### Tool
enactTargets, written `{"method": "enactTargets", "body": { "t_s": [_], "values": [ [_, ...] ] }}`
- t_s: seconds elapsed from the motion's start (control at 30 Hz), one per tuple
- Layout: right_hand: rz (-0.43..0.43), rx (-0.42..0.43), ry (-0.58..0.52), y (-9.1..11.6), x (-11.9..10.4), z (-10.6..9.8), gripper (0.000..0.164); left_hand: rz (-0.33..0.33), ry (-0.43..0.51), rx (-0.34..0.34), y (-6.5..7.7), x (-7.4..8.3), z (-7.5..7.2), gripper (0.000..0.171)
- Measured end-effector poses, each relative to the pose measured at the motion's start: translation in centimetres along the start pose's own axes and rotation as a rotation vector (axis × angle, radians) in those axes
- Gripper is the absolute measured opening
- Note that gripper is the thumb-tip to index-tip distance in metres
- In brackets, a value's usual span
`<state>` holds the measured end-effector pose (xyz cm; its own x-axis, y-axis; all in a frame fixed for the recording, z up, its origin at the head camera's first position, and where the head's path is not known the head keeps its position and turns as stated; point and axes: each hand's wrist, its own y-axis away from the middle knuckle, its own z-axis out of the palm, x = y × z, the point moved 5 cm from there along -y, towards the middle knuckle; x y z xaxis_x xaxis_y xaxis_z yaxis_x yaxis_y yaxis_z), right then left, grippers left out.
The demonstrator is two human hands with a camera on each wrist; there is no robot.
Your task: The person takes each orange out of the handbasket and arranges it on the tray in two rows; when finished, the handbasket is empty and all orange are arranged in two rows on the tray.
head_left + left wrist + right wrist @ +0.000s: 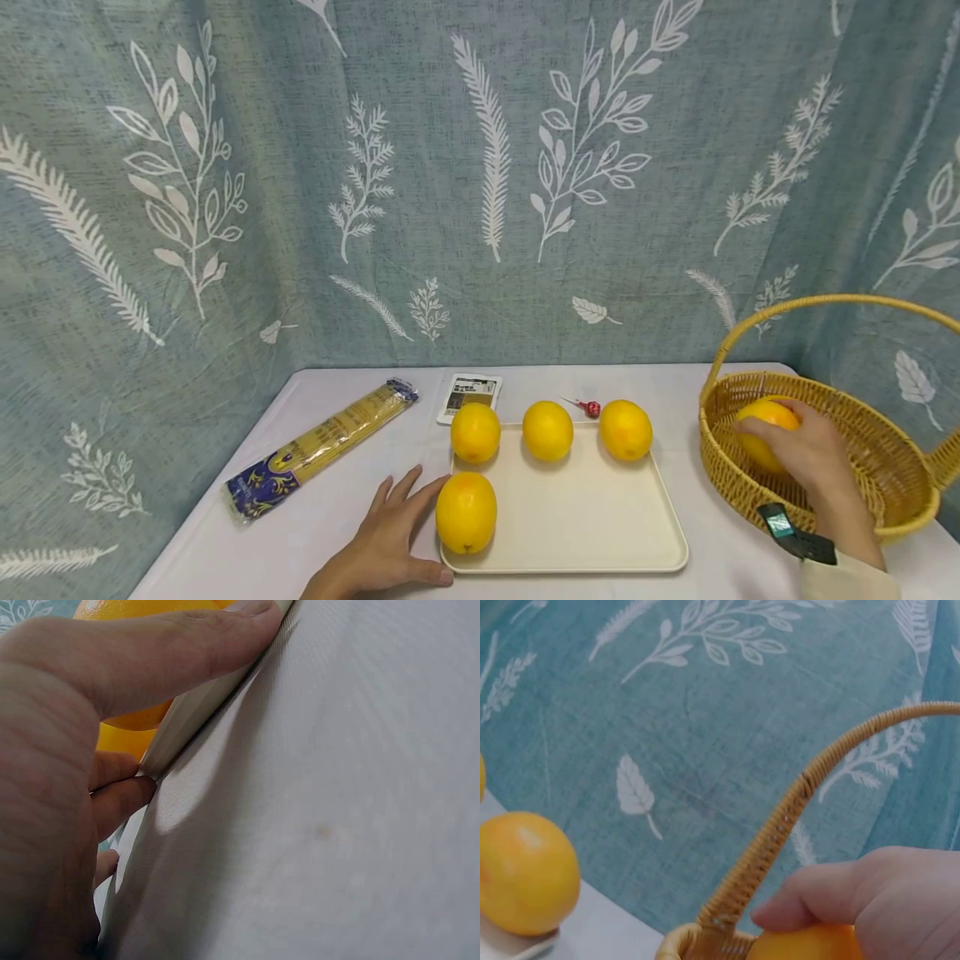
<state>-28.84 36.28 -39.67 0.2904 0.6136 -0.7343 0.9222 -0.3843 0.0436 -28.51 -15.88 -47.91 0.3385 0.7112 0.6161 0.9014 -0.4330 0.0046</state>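
Inside the wicker basket [720,467] at the right, my right hand [813,450] grips an orange [757,454], fingers and thumb curved round its upper part. In the right wrist view the thumb lies along this orange [802,943], close to the base of the basket handle. My left hand [390,533] is spread at the left side of a cream tray [577,525], its thumb at the front corner and its fingertips along the left edge. One orange [467,512] sits on the tray beside that hand. Three more stand in a row along the back edge, among them the middle orange [547,431].
A long pack of dry noodles [322,450] lies slantwise at the left of the white table. Behind the tray are a flat white packet [470,392] and a small red-headed item [591,408]. The basket's tall handle [825,300] arches over it. A patterned curtain [450,208] hangs behind.
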Motion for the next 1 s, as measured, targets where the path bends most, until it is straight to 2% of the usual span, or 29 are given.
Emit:
{"method": "enactTargets", "body": {
  "t_s": [0.17, 0.43, 0.77, 1.0],
  "values": [
    [-0.033, 0.050, -0.040, 0.6, -0.9, -0.1, 0.094, -0.023, 0.003, 0.004, -0.1, 0.1, 0.0, 0.119],
    [-0.130, 0.067, -0.069, 1.3, -3.2, 0.5, 0.093, -0.026, -0.008, 0.005, -0.1, 0.0, 0.1, 0.119],
    [-0.263, -0.072, -0.189, 2.3, -6.3, 2.7, 0.095, 0.013, -0.015, 0.005, 0.0, -0.1, 0.1, 0.117],
    [-0.362, -0.167, -0.266, 2.8, -8.1, 4.8, 0.083, 0.039, -0.016, 0.009, 0.0, 0.0, 0.0, 0.115]
  ]
}}
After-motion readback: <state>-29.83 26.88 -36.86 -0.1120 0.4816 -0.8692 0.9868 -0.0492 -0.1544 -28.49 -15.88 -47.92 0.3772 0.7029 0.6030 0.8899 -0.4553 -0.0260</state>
